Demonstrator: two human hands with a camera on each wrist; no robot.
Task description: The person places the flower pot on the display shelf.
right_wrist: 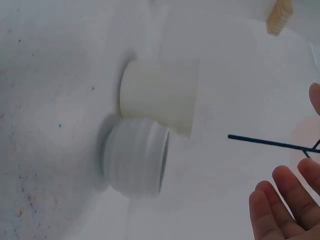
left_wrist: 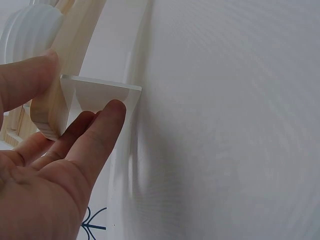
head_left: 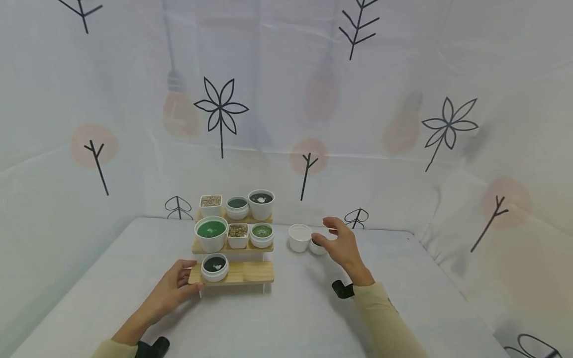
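Note:
At the left end of a three-tier wooden display stand (head_left: 250, 273), my left hand (head_left: 172, 288) grips the bottom board between thumb and fingers. The left wrist view shows the thumb on the board's end (left_wrist: 45, 112), with fingers around the clear leg (left_wrist: 105, 92). A ribbed white pot (head_left: 215, 273) with dark filling sits on that bottom board. My right hand (head_left: 343, 246), fingers spread and holding nothing, hovers over a small ribbed white pot (right_wrist: 135, 160). That pot stands on the table beside a plain white cup (right_wrist: 160, 95); the fingers are apart from both.
On the middle tier are a green-filled pot (head_left: 211, 243), a square pot (head_left: 238, 238) and a small green-topped pot (head_left: 261, 241). Several white pots fill the top tier, including a tall one (head_left: 261, 211). A printed cloth backdrop (head_left: 277, 99) rises behind the white table (head_left: 304, 318).

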